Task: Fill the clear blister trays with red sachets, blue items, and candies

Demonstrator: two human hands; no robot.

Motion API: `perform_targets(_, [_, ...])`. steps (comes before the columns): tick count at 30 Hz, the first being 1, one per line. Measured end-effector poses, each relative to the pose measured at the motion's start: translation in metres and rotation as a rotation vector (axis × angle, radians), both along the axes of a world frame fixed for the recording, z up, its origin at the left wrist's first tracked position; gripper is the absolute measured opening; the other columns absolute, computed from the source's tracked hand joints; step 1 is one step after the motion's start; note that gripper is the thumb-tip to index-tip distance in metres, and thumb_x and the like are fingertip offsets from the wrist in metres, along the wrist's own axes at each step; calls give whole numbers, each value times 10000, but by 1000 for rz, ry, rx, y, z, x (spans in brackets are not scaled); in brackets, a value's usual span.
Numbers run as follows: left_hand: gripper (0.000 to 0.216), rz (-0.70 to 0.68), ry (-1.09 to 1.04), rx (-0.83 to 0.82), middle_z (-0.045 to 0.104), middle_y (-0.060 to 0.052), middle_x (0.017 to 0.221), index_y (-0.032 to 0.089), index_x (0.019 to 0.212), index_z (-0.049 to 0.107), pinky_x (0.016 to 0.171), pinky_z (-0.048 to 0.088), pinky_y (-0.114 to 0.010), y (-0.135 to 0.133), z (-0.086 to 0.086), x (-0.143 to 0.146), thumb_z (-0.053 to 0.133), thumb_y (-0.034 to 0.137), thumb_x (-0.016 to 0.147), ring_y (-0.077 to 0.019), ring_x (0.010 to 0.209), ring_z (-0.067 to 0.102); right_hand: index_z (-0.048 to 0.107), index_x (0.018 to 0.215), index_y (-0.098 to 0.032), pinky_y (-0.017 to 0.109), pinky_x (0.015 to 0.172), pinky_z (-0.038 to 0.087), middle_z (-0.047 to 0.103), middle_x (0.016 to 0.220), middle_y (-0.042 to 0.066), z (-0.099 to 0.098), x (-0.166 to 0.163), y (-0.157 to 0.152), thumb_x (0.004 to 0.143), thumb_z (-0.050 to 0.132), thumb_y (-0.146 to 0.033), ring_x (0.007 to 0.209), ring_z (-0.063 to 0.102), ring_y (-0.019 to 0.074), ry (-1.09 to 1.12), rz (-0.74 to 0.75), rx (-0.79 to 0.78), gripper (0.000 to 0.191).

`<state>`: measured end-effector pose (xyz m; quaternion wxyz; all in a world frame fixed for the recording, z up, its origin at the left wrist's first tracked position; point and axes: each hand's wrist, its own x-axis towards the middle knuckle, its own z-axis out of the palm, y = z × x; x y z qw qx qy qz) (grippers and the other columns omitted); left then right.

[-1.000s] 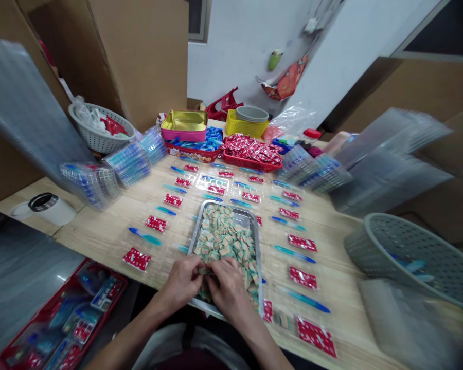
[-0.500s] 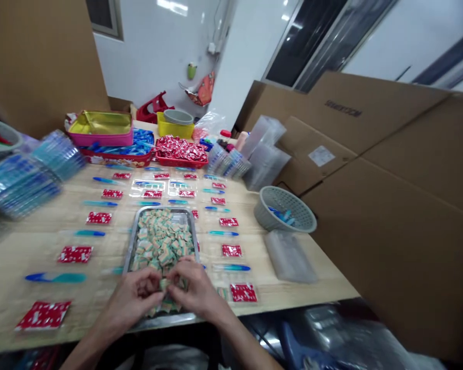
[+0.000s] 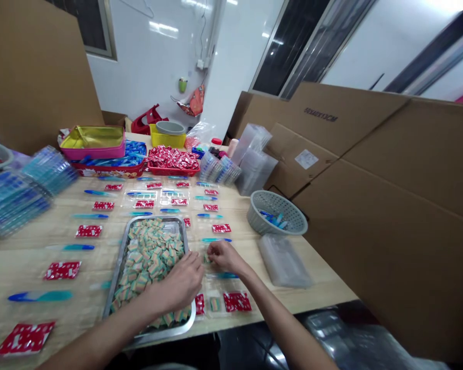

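A metal tray (image 3: pixel 118 267) in front of me is heaped with small striped green-and-orange candies (image 3: pixel 150 252). My left hand (image 3: pixel 181 285) rests over the tray's near right corner, fingers curled on candies. My right hand (image 3: pixel 224 255) is just right of the tray, pinching one candy (image 3: pixel 207 258) over a clear packet on the table. Clear packets with red sachets (image 3: pixel 237 301) and blue pens (image 3: pixel 216 240) lie in rows around the tray.
A grey basket (image 3: pixel 278 213) and a stack of clear bags (image 3: pixel 283 259) sit to the right. At the back are a red tray of sachets (image 3: pixel 173 158), a pink tin (image 3: pixel 93 141) and stacked packets (image 3: pixel 19 187). Cardboard boxes (image 3: pixel 389 205) stand close on the right.
My view has swung right. Both hands were together in the tray's near end; now my right hand has moved out to the right with a candy, my left staying on the tray.
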<state>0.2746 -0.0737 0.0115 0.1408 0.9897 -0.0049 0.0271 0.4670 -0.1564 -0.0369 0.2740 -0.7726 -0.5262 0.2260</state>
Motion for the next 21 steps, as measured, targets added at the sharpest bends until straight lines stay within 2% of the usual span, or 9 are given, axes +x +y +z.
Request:
perform_targets(6, [280, -122, 12, -32, 551, -202, 1262, 86, 1057, 589, 1093, 301, -452, 1, -6, 10, 477, 241, 852, -303, 1256, 449, 666, 724, -161, 254, 669, 356, 659, 668, 29, 2, -11, -5, 691, 524, -49, 672, 566, 162, -234, 9, -4, 184])
perform_targets(11, [338, -160, 23, 8, 562, -220, 1226, 63, 1078, 583, 1064, 325, -453, 1, -14, 13, 462, 297, 867, -322, 1228, 471, 642, 697, -157, 305, 786, 316, 649, 681, 46, 0, -20, -8, 746, 508, -46, 679, 542, 163, -380, 65, 0, 180])
perform_targets(17, [365, -163, -36, 34, 539, -207, 1273, 83, 1152, 539, 1041, 317, -465, 0, -28, 16, 462, 292, 863, -312, 1230, 453, 642, 746, -154, 315, 762, 292, 623, 867, 79, -4, -22, -13, 837, 485, -77, 791, 526, 181, -469, 62, 25, 197])
perform_targets(21, [348, -150, 4, 97, 543, -235, 1252, 56, 1089, 569, 1020, 342, -450, -2, -23, 19, 476, 293, 852, -325, 1194, 470, 647, 810, -158, 286, 761, 309, 615, 852, 48, -1, -19, -16, 865, 472, -66, 819, 543, 163, -456, 44, 34, 205])
